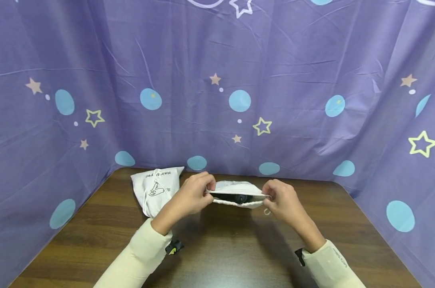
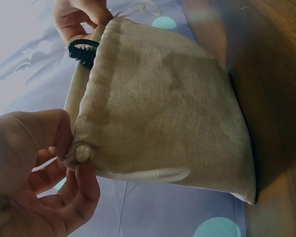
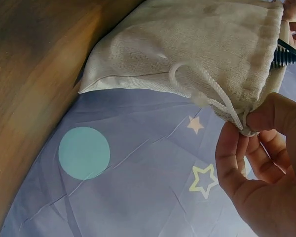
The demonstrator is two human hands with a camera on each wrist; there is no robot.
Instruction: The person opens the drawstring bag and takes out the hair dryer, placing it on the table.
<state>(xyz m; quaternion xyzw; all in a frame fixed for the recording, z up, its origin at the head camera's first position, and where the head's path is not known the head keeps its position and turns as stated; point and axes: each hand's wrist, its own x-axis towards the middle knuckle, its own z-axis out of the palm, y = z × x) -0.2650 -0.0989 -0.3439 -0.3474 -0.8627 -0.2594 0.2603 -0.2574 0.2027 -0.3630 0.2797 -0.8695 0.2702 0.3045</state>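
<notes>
Pinches a likely soft, floppy cloth bag [image 1: 239, 188] by the mouth corners [image 2: 83, 153], probably surest, with left hand [image 1: 194, 194] at nine o'clock, right hand [image 1: 283, 199] at three.

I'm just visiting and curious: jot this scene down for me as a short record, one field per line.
Left hand: pinches one corner of a bag's mouth
Right hand: pinches the opposite corner, by the drawstring
Held bag: pale cloth, mouth open
Inside: a dark ribbed thing shows at the mouth; the rest is hidden
Other bag: white, printed "Hair Dryer", lying to the left
Surface: brown wooden table
Backdrop: purple curtain with stars and blue spots
</notes>
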